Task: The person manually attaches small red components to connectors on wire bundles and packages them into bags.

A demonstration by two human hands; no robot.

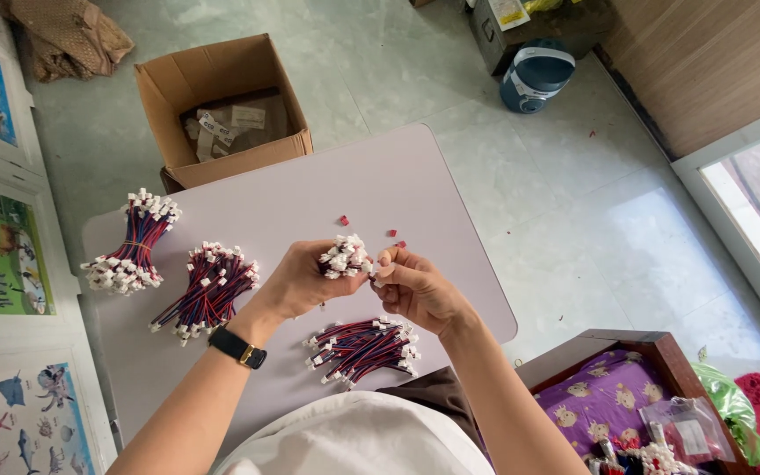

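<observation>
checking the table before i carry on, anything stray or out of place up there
A few small red bits lie loose on the table just beyond the hands, apart from the tied wire bundles. More red specks dot the floor to the right. Nothing else stands out.

the table [310, 193] is the landmark. on it, toward its left edge, lies one wire bundle [129, 242]; just right of that a second bundle [207, 290]; a third bundle [362, 349] lies at its near edge. both hands are above its middle: the left hand [296, 281] grips a cluster of connectors [345, 257], the right hand [415, 286] touching it from the right. two small loose pieces [343, 220] lie on it beyond the hands. behind the table stands a cardboard box [222, 105]; to its near right, a wooden tray [626, 387].
</observation>
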